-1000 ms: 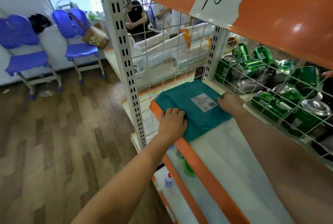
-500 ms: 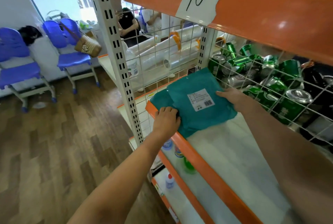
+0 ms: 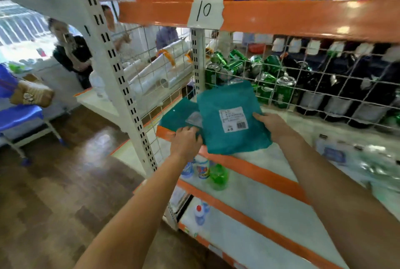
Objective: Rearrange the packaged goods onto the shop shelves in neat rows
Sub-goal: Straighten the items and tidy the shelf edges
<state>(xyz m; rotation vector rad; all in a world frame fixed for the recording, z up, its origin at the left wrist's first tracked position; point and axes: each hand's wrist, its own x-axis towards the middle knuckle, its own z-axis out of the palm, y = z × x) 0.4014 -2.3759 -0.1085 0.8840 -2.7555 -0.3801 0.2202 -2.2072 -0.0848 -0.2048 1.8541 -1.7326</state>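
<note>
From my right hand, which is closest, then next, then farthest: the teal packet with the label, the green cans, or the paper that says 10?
1. Teal packet with the label: held by the right hand.
2. Green cans: behind the wire mesh.
3. Paper marked 10: on the orange shelf edge above.

Teal packet, centre: matt plastic film, slightly crinkled, bearing a white paper label. Second packet, to its left: the same matt teal film. Shelf, lower right: smooth white board with a glossy orange painted edge. Upright, centre left: cream-painted metal, perforated with slots. Mesh, right: thin white-coated wire. Cans, behind the mesh: shiny green metal with bare silver tops. Sign, top centre: matt white paper, torn at one edge. Floor, lower left: dark wood-look boards with a glossy sheen. Chair, far left: smooth blue plastic.
</note>
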